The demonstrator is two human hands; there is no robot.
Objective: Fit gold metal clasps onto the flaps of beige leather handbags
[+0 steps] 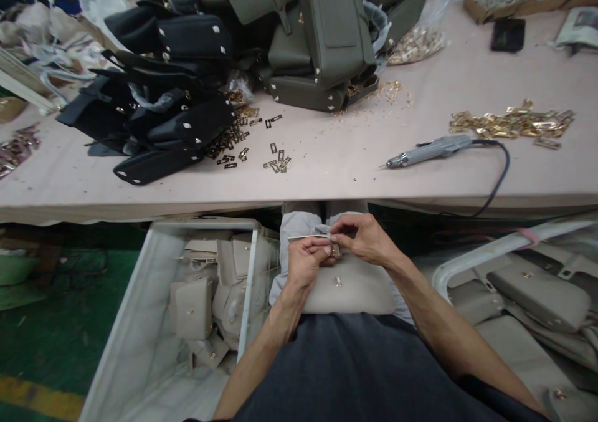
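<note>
A light grey bag (348, 291) with a small metal clasp on its front lies across the lap. Above it, my left hand (306, 260) is closed on the bag's flap, whose pale edge shows over the fingers. My right hand (359, 238) pinches at the same flap beside a small metal fitting (335, 249). The fingertips of both hands nearly meet there. What exactly the right fingertips hold is too small to make out.
Ahead, the table (327, 182) bears black bags (163, 123), dark green bags (334, 35), an electric screwdriver (427, 152) and gold metal plates (511, 123). Bins of grey bags stand at both sides: a left bin (255, 272) and a right bin (495, 247).
</note>
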